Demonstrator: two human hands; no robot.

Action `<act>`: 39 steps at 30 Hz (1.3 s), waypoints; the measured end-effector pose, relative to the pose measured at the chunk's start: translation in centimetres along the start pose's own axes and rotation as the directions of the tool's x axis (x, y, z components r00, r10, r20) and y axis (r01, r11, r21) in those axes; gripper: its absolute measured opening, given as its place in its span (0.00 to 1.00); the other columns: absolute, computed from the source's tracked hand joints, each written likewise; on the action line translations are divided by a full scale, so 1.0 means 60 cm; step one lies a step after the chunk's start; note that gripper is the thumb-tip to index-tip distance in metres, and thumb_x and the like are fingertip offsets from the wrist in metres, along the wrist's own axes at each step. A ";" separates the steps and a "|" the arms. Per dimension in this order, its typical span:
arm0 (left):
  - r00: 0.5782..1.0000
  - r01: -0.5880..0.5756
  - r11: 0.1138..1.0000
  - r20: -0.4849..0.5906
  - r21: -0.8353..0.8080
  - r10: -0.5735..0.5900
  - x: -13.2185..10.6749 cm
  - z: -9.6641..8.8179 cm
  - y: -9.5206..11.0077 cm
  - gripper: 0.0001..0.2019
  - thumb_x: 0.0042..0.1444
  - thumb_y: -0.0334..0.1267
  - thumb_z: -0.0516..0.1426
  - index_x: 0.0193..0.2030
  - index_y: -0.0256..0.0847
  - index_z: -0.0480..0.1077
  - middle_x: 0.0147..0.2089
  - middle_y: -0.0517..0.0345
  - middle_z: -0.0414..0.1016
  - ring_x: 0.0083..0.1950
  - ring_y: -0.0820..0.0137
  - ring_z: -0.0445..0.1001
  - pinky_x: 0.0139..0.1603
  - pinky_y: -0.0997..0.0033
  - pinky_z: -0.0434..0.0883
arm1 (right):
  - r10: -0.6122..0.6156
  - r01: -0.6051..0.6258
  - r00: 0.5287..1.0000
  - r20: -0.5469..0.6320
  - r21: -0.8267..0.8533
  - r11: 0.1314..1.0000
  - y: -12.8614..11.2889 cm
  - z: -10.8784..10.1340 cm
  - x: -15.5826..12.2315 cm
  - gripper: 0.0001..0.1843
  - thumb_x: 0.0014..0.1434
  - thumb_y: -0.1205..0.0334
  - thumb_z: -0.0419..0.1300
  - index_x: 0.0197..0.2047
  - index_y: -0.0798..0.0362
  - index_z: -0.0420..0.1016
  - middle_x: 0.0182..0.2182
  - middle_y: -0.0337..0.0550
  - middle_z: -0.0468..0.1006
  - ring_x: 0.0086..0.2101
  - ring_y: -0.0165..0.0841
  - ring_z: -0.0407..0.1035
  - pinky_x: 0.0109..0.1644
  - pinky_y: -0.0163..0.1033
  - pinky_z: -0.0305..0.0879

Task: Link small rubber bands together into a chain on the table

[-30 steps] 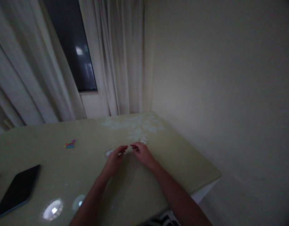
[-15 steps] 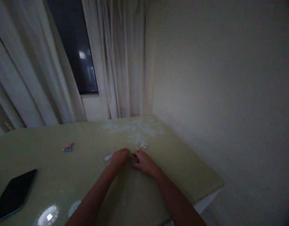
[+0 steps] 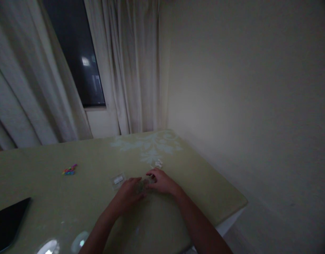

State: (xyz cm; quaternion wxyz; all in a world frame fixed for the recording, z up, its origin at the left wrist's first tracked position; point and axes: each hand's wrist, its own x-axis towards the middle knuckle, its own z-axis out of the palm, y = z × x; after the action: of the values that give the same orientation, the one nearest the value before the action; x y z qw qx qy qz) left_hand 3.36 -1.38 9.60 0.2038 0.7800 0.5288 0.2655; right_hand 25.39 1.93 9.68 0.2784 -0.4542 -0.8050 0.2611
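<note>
Both my hands are over the table, close together around a small see-through plastic thing whose kind is too blurred to make out. My left hand has its fingers and thumb on the near left side of it. From the right, my right hand curls its thumb and fingers at the other end. Just left of my left hand lies a flat clear packet with a white label. A few small white pieces lie beyond my right hand.
A small pile of coloured pieces lies on the left of the table. A dark flat tablet-like device is at the near left. Curtains hang behind the table, and a wall borders its right side.
My left hand has drawn back toward me and turned so its thumb shows. The labelled packet is less covered. My right hand has hardly moved. The view has shifted slightly right.
</note>
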 end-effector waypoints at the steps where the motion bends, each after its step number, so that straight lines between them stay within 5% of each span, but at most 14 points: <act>1: 1.000 -0.007 1.000 0.001 -0.008 0.007 -0.001 0.003 0.001 0.29 0.47 0.43 0.68 0.57 0.43 0.77 0.57 0.41 0.81 0.58 0.48 0.78 0.60 0.52 0.73 | -0.010 0.010 1.000 0.020 -0.001 1.000 0.001 0.000 -0.001 0.32 0.48 0.60 0.79 0.56 0.52 0.80 0.50 0.48 0.77 0.47 0.41 0.73 0.53 0.42 0.70; 3: 1.000 -0.014 0.999 -0.005 -0.031 0.014 0.002 0.011 0.004 0.29 0.43 0.40 0.70 0.56 0.44 0.78 0.54 0.43 0.81 0.56 0.50 0.79 0.59 0.55 0.73 | -0.031 0.031 0.998 0.050 -0.006 1.000 0.001 0.004 0.001 0.32 0.45 0.60 0.80 0.54 0.51 0.81 0.49 0.47 0.76 0.48 0.41 0.72 0.54 0.41 0.70; 7: 0.999 0.001 0.996 -0.043 -0.091 -0.005 0.015 0.026 0.003 0.19 0.51 0.37 0.64 0.52 0.43 0.80 0.49 0.47 0.81 0.49 0.58 0.80 0.53 0.61 0.75 | -0.020 0.021 0.999 0.035 -0.052 0.998 -0.009 0.025 0.011 0.14 0.57 0.70 0.71 0.47 0.53 0.83 0.43 0.45 0.76 0.44 0.36 0.72 0.50 0.37 0.68; 13: 0.992 -0.003 0.988 -0.129 -0.156 -0.017 0.028 0.029 -0.008 0.13 0.54 0.35 0.61 0.46 0.40 0.81 0.46 0.46 0.83 0.48 0.57 0.80 0.54 0.58 0.75 | 0.007 -0.012 0.997 -0.072 -0.074 0.997 -0.020 0.047 0.018 0.08 0.63 0.73 0.65 0.44 0.56 0.82 0.43 0.48 0.78 0.44 0.37 0.72 0.52 0.39 0.66; 27: 0.985 0.001 0.961 -0.164 -0.277 -0.048 0.030 0.012 -0.023 0.18 0.64 0.40 0.49 0.52 0.43 0.76 0.49 0.49 0.87 0.53 0.59 0.84 0.56 0.58 0.77 | -0.023 0.038 0.984 -0.178 0.078 0.996 -0.024 0.034 0.019 0.14 0.66 0.73 0.60 0.51 0.51 0.81 0.46 0.44 0.85 0.46 0.35 0.78 0.54 0.38 0.70; 35: 0.993 0.050 0.986 -0.103 -0.157 -0.066 0.010 0.003 -0.027 0.22 0.49 0.36 0.64 0.53 0.41 0.79 0.51 0.45 0.83 0.45 0.59 0.81 0.45 0.63 0.77 | 0.028 -0.025 0.991 -0.129 0.024 0.999 -0.005 0.027 0.014 0.18 0.61 0.66 0.68 0.55 0.55 0.79 0.48 0.51 0.79 0.43 0.38 0.74 0.52 0.41 0.71; 39: 0.993 0.072 0.991 -0.087 -0.112 -0.082 0.015 0.014 -0.018 0.16 0.52 0.33 0.61 0.48 0.40 0.81 0.46 0.48 0.82 0.39 0.63 0.80 0.45 0.65 0.75 | -0.014 0.012 0.999 -0.033 -0.045 0.999 -0.010 0.032 0.012 0.16 0.61 0.65 0.70 0.53 0.52 0.80 0.49 0.49 0.75 0.50 0.40 0.71 0.57 0.42 0.67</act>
State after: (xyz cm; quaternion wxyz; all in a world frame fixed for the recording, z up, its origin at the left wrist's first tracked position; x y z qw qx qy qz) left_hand 3.39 -0.16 8.45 0.2315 0.7337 0.5521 0.3213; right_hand 23.41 1.98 8.85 0.2833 -0.4593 -0.8089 0.2336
